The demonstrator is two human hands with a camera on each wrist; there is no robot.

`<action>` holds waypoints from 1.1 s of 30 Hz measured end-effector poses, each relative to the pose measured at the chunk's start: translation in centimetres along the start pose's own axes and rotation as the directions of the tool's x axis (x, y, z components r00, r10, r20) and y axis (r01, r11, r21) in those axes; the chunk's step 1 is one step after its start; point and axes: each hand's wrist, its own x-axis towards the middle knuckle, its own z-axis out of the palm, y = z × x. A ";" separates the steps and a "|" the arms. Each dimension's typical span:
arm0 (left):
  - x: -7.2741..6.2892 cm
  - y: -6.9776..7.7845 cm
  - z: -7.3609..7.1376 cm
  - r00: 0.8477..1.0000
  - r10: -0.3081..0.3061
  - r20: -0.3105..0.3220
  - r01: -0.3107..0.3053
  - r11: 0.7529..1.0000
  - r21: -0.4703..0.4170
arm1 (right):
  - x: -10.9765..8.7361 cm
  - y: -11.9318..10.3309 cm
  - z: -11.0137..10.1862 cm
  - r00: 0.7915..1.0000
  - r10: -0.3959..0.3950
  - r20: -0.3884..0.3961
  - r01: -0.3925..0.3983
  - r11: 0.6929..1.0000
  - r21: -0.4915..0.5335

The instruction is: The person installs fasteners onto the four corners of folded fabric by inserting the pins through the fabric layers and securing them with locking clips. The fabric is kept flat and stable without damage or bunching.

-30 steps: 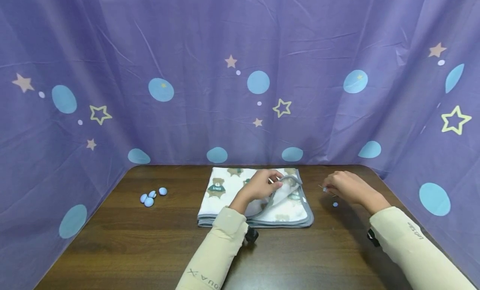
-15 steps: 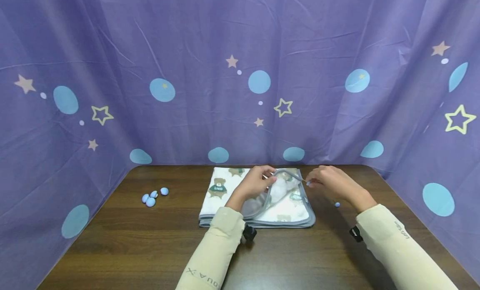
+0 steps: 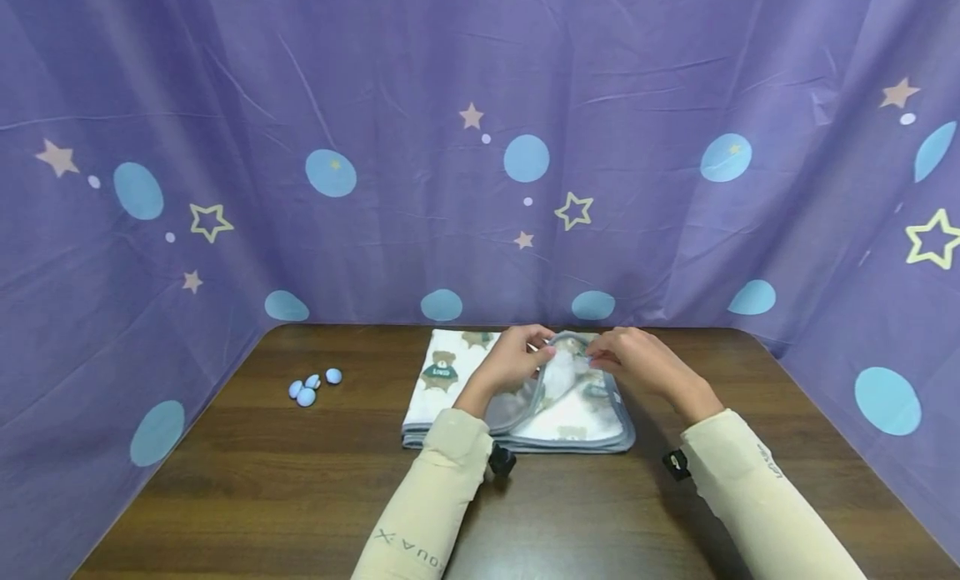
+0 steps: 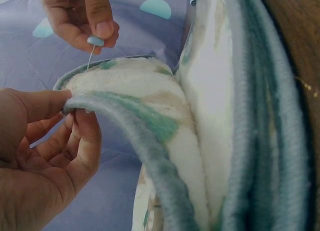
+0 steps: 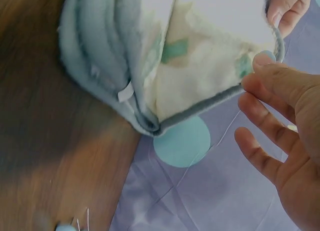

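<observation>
A folded white blanket point(image 3: 442, 405) with bear prints and grey-blue binding lies at the middle of the table's far side. My left hand point(image 3: 510, 362) pinches its raised upper layer at the bound edge, thumb on one side and fingers on the other. Between the thumb and fingers of my right hand point(image 3: 637, 367) is a pin with a pale blue head point(image 4: 95, 41). In the left wrist view its thin shaft points down, the tip right at the blanket's lifted edge. The right wrist view shows the thumb over the pin's head, other fingers spread apart.
Several pale blue caps point(image 3: 306, 397) lie together on the left of the brown table point(image 3: 300, 488). A second blue-headed piece point(image 5: 65, 227) with thin prongs sits on the table right of the blanket. A purple curtain point(image 3: 420, 188) hangs close behind the table's far edge.
My right hand has moved left from the table's right side to the blanket, bringing the pin along. My left hand has kept its hold while the lifted corner has straightened up.
</observation>
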 end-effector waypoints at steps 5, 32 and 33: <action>0.1 0.3 0.0 1.000 0.014 -0.010 -0.014 1.000 0.001 | 0.4 -0.5 0.0 1.000 0.017 -0.003 -0.017 1.000 0.021; 0.1 0.4 0.0 0.999 0.053 -0.001 -0.053 0.997 -0.060 | 1.5 -0.8 1.1 0.998 0.062 -0.033 -0.059 0.994 0.092; 0.1 0.4 0.0 0.999 0.053 -0.002 -0.053 0.996 -0.066 | 1.6 -0.8 1.2 0.997 0.063 -0.047 -0.059 0.994 0.092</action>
